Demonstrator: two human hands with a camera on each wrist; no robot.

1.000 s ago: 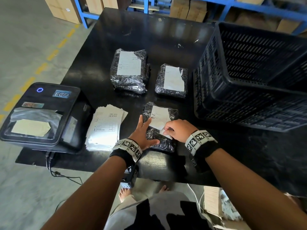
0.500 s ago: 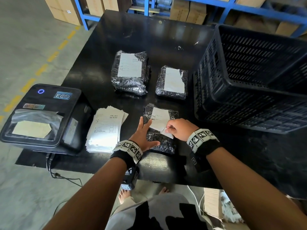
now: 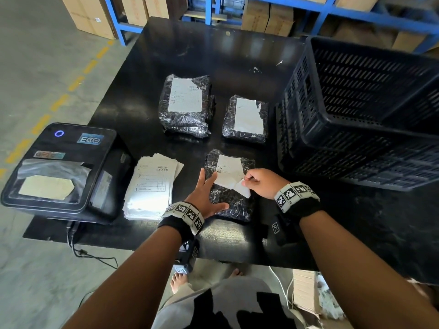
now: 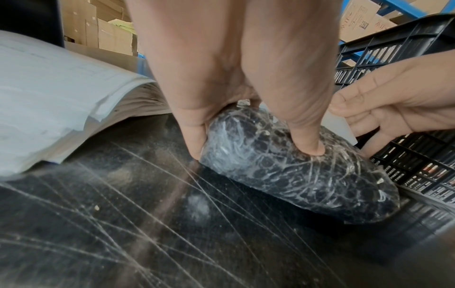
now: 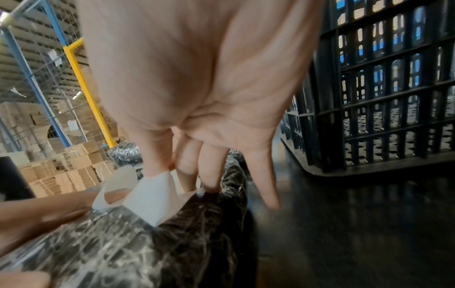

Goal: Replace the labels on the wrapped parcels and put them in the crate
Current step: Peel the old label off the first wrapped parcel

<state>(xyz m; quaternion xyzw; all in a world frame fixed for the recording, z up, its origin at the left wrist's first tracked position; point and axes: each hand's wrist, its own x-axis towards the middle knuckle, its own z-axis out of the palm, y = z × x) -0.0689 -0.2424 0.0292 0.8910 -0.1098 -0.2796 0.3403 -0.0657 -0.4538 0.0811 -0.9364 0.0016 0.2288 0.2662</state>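
Three black parcels in clear wrap lie on the black table [image 3: 166, 55]. My left hand [image 3: 204, 195] [image 4: 248, 124] presses down on the nearest parcel [image 3: 229, 203] [image 4: 295, 175] [image 5: 147, 243], fingers spread and thumb on its near end. My right hand [image 3: 257, 182] [image 5: 172, 167] pinches the near corner of this parcel's white label [image 3: 229, 173] [image 5: 150, 196], which is lifted and curled off the wrap. The two far parcels [image 3: 186, 108] [image 3: 247, 119] keep torn white labels. A black slatted crate [image 3: 356, 129] [image 4: 406, 48] [image 5: 393, 97] stands at the right.
A stack of new label sheets [image 3: 152, 186] [image 4: 54, 97] lies left of the near parcel. A black label printer [image 3: 64, 167] sits at the table's left front corner, its cable hanging down. Blue racks [image 3: 261, 5] with cardboard boxes stand behind the table.
The right hand has peeled the label's near corner a little further up and toward me. The left hand stays pressed on the parcel.
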